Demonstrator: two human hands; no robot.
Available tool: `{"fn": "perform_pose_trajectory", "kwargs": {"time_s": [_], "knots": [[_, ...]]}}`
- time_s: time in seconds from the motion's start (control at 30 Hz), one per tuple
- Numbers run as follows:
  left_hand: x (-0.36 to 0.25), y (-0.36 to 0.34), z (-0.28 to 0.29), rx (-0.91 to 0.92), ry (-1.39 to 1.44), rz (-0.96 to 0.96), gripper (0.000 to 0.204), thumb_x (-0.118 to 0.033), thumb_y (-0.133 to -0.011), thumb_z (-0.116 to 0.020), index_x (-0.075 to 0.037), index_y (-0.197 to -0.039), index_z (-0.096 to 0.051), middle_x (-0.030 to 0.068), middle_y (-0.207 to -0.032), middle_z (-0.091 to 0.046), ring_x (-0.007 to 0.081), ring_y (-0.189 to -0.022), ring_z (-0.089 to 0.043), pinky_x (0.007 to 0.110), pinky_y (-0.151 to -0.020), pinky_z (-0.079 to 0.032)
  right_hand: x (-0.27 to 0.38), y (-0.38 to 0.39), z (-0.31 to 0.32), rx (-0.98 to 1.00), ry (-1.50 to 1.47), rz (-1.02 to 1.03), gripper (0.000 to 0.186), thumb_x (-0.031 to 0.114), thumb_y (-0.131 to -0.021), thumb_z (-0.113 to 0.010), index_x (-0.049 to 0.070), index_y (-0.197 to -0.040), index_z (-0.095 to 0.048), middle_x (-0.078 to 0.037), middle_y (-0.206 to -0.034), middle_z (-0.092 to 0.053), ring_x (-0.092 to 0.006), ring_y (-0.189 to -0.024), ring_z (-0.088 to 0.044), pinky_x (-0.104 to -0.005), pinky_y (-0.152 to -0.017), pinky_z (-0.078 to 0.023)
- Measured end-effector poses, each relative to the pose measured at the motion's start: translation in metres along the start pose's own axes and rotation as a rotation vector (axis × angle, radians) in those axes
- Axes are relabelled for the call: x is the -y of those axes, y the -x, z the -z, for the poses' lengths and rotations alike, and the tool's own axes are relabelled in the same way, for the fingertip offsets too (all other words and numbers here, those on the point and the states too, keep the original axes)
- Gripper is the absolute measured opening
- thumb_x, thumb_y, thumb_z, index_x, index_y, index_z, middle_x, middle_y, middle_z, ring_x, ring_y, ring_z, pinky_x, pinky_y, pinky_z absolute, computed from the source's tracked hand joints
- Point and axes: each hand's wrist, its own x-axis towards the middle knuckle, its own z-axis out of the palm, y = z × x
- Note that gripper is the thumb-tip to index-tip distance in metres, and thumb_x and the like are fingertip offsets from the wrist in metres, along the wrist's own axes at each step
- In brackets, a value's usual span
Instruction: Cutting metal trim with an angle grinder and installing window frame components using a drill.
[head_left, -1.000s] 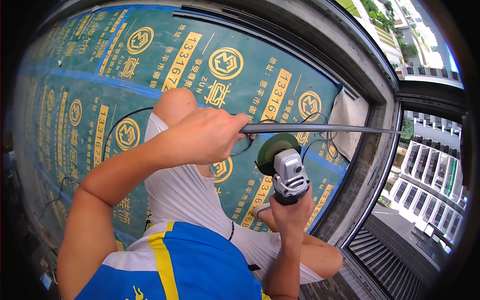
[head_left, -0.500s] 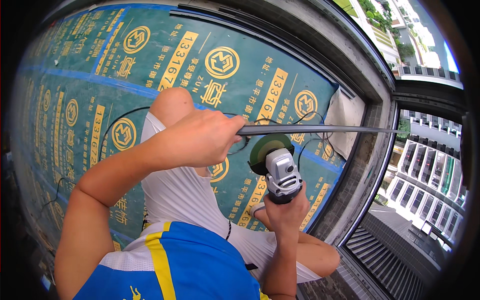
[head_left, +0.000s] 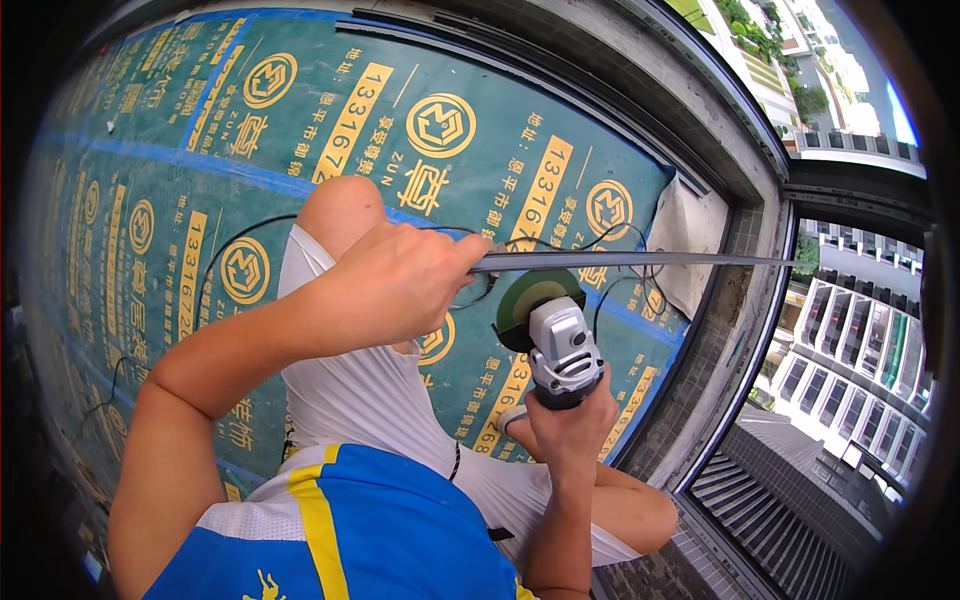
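My left hand point(head_left: 400, 285) is closed around one end of a long thin metal strip point(head_left: 640, 261), which runs level to the right, out toward the window opening. My right hand point(head_left: 565, 425) grips the body of a silver angle grinder point(head_left: 560, 345) held upright. Its green-guarded disc point(head_left: 530, 305) sits just under the strip, close to my left hand; contact is unclear. My raised left knee point(head_left: 340, 205) is behind the left hand.
A green printed protective sheet point(head_left: 200, 180) with yellow markings and blue tape covers the floor. A black cable point(head_left: 230, 245) loops across it. A concrete sill and dark window frame point(head_left: 745, 330) run along the right, with buildings far below outside.
The grinder has moved left along the strip, closer to my left hand. The strip stays level in my left hand.
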Motion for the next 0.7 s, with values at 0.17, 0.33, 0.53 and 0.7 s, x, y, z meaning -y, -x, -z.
{"fn": "perform_pose_trajectory", "kwargs": {"time_s": [0.17,0.33,0.53,0.7], "knots": [[-0.0004,0.0003,0.0002,-0.015,0.041,-0.006,0.017,-0.008,-0.092,-0.068,-0.002,-0.103,-0.057,0.0149,-0.075,-0.066,0.0364,-0.070,-0.067,0.046,-0.060,-0.050,0.0035,0.0014,0.0021,0.036,0.022,-0.055,0.052,0.013,-0.064,-0.084,0.002,-0.109,-0.062,-0.019,-0.089,-0.072,-0.0423,-0.082,-0.071,-0.0448,-0.074,-0.057],[0.0007,0.0009,-0.0008,0.005,0.045,-0.004,0.017,-0.007,-0.091,-0.067,-0.002,-0.103,-0.056,0.0157,-0.076,-0.066,0.0369,-0.070,-0.067,0.046,-0.060,-0.050,0.0063,0.0024,0.0012,0.035,0.034,-0.051,0.053,0.014,-0.064,-0.085,0.003,-0.110,-0.062,-0.019,-0.090,-0.072,-0.0422,-0.082,-0.072,-0.0451,-0.073,-0.057],[0.0020,0.0031,0.0023,0.032,0.037,-0.026,0.019,-0.005,-0.088,-0.066,-0.001,-0.104,-0.056,0.0158,-0.079,-0.066,0.0383,-0.072,-0.067,0.047,-0.062,-0.050,0.0023,0.0056,-0.0002,0.022,0.045,-0.008,0.061,0.011,-0.062,-0.084,-0.002,-0.115,-0.059,-0.019,-0.085,-0.071,-0.0397,-0.077,-0.072,-0.0437,-0.071,-0.056],[0.0016,0.0026,0.0039,0.062,0.042,-0.021,0.019,-0.007,-0.090,-0.066,-0.001,-0.105,-0.056,0.0151,-0.078,-0.065,0.0371,-0.074,-0.067,0.046,-0.063,-0.050,0.0025,0.0064,-0.0002,0.010,0.042,-0.005,0.063,0.011,-0.062,-0.085,-0.002,-0.117,-0.058,-0.019,-0.087,-0.071,-0.0401,-0.079,-0.072,-0.0435,-0.072,-0.056]]}}
